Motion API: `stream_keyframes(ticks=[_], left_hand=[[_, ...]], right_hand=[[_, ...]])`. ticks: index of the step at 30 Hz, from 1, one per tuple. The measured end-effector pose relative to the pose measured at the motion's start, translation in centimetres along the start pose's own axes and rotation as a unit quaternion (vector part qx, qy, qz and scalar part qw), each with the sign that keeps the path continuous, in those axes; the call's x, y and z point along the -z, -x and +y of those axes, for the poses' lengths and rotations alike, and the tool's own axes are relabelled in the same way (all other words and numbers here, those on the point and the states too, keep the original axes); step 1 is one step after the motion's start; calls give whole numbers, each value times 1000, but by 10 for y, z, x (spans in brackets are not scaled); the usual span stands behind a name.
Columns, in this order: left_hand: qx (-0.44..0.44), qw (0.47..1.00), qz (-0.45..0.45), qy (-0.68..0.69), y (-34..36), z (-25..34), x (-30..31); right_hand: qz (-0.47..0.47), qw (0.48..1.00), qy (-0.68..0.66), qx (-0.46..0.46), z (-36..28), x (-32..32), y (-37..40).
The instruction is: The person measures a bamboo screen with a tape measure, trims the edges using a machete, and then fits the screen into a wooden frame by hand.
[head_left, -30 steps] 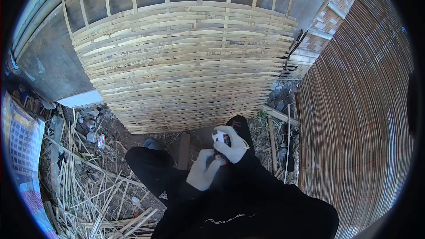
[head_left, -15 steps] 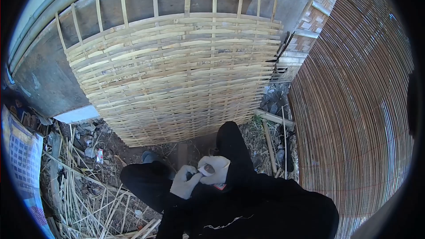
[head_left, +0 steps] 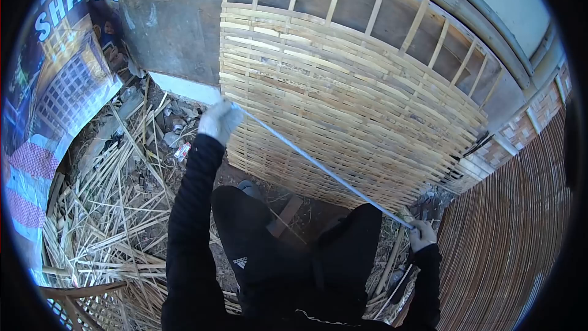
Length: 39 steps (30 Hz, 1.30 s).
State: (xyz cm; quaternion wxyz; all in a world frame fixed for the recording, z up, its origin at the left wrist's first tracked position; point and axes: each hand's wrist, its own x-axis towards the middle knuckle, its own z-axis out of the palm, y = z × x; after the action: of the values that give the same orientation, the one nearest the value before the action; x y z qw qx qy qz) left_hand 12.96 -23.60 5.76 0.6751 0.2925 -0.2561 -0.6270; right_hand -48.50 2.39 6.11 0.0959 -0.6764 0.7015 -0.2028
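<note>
A long, narrow, pale blue-white tape [head_left: 324,168] is stretched taut and slanting across the front of a woven bamboo panel [head_left: 318,98]. My left hand [head_left: 219,121], in a white glove, is closed on its upper end beside the panel's left edge. Lower down, near the panel's bottom right corner, my gloved right hand [head_left: 422,236] grips the other end. Any markings on the tape are too small to read. Bare upright slats stick out above the weave.
Split bamboo strips [head_left: 116,208] litter the ground on my left, near a printed banner [head_left: 67,98]. A bamboo-slat screen [head_left: 514,227] stands close on my right. Between my knees lies a wooden block [head_left: 285,216]. Behind the panel is a grey board [head_left: 171,30].
My hands were together at my lap around a small rounded thing. Now they are far apart, left up and right down, with the tape drawn out between them. The view has turned left.
</note>
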Motion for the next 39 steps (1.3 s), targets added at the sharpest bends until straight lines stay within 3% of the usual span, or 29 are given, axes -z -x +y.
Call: stream_keyframes(ticks=[3,6,9,11,15,18,20,22,23,24,25,26,27,28,30,31,33,35,36,38,39], left_hand=[[-113,981,98,127,-81,30,14],[-131,973,145,123,-160,45,43],[-156,965,187,94,-175,40,-7],[-135,964,191,125,-190,30,-19],[-68,979,184,56,-196,6,-40],[-64,972,225,6,-178,-10,-61],[-53,981,187,-7,-192,-22,-42],[-70,996,58,-1,-228,-47,-7],[-18,999,12,-24,-229,-50,5],[-33,989,114,-86,-178,-49,-44],[-3,989,111,-102,-179,-64,-24],[2,980,90,-176,-147,-69,-36],[-12,983,96,-156,-125,-88,-37],[13,982,20,-188,-112,-103,-10],[74,961,57,-261,-63,-137,1],[107,939,-39,-324,-37,-143,10],[185,880,-64,-433,-7,-164,62],[274,748,-62,-601,29,-146,27],[277,743,-66,-606,33,-148,24],[102,784,-89,-606,41,-146,23],[99,778,-91,-614,45,-141,20]], right_hand=[[19,999,7,-41,27,20,4],[42,999,4,-29,46,33,2],[58,996,3,-68,43,45,-9],[62,996,15,-69,18,61,-23],[74,996,47,-17,-26,93,-51],[50,993,-12,-108,-23,106,-64],[18,997,-4,-79,-22,118,-79],[22,999,10,-21,-11,126,-95],[39,999,19,0,2,128,-106],[147,983,50,99,24,121,-121],[83,995,55,14,23,136,-135],[114,985,128,7,70,130,-152],[161,984,71,-4,77,135,-163],[161,982,70,-74,89,140,-174],[184,969,137,-95,122,153,-197],[203,960,168,-92,137,153,-207],[226,952,167,-122,159,151,-225],[244,943,174,-144,168,146,-239],[243,939,185,-159,168,143,-245],[278,928,173,-180,170,134,-256],[317,913,163,-197,169,128,-261]])
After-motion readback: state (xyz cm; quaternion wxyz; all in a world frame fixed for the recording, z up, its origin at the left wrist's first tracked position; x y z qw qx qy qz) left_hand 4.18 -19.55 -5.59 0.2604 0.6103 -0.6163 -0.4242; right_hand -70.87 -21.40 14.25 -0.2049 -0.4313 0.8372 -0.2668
